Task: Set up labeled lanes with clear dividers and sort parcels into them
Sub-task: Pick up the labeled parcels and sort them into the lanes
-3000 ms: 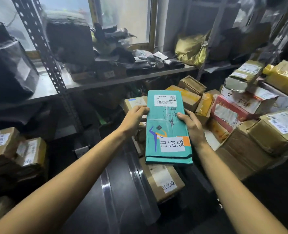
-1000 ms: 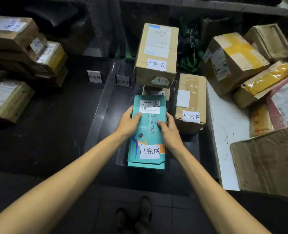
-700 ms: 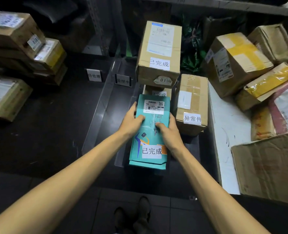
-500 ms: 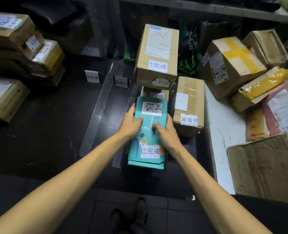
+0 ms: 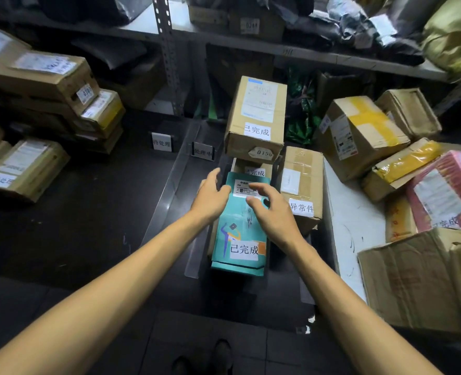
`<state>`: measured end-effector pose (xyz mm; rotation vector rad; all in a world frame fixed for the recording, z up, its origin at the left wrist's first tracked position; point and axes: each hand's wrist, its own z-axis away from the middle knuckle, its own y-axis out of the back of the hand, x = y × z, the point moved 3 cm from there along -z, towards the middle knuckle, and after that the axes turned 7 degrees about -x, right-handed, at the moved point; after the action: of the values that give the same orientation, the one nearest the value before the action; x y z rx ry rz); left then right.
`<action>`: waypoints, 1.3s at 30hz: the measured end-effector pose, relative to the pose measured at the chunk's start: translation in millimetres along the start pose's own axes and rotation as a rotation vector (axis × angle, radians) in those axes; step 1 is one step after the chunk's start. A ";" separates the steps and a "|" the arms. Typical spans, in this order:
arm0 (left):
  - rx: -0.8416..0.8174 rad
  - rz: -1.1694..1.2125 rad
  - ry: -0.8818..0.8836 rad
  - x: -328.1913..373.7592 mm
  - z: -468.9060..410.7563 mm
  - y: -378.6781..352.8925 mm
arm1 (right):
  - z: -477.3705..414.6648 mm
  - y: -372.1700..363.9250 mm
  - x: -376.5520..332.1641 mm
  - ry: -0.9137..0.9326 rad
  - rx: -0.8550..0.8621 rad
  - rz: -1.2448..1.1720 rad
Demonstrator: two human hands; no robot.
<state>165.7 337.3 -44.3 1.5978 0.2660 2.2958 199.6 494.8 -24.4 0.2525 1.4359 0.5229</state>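
Parcel (image 5: 241,239) is lying flat in the lane between clear dividers (image 5: 167,196), long axis running away from the person, shipping label at the far end. It's probably light, thin, stiff and slick, so grip the long edges. Left hand (image 5: 210,197) and right hand (image 5: 274,213) are hovering over it, fingers spread, gripping nothing.

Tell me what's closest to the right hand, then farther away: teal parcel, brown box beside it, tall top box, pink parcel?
1. Teal parcel, directly under the right hand.
2. Brown box, just to the hand's right.
3. Tall top box, stacked ahead of the hand.
4. Pink parcel, far off to the right.
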 end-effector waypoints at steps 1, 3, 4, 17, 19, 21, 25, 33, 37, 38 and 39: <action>0.001 -0.007 -0.013 4.2 4.6 3.1 | -0.5 0.7 -5.7 0.005 -0.023 -0.013; 0.012 -0.042 -0.048 11.6 17.5 15.0 | -2.1 -2.0 -22.7 0.040 -0.066 -0.024; 0.023 -0.064 -0.063 15.1 24.2 24.3 | -4.3 -6.2 -32.5 0.065 -0.088 -0.025; 0.304 -0.067 -0.140 -7.7 119.6 229.2 | -36.6 -131.5 -194.4 0.302 -0.379 -0.142; 0.357 -0.044 -0.138 -17.8 135.7 262.9 | -39.3 -157.6 -215.8 0.336 -0.436 -0.112; 0.383 -0.056 -0.140 -25.5 148.0 293.0 | -42.8 -179.5 -237.2 0.360 -0.474 -0.109; 0.452 -0.044 -0.167 -42.1 171.5 365.6 | -46.0 -237.5 -289.8 0.388 -0.542 -0.138; 0.521 0.020 -0.219 -82.0 201.9 486.4 | -53.5 -345.3 -369.5 0.483 -0.586 -0.024; 0.549 0.065 -0.207 -100.3 194.6 539.8 | -62.0 -383.6 -395.5 0.539 -0.604 0.112; 0.552 0.073 -0.216 -101.6 189.3 550.0 | -67.9 -389.7 -400.6 0.538 -0.597 0.116; 0.549 0.071 -0.225 -102.6 182.2 559.6 | -75.7 -395.7 -405.6 0.534 -0.588 0.116</action>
<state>278.2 -226.4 118.4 2.1312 0.8521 2.1793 181.0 -54.1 133.9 -0.2998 1.7071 1.1387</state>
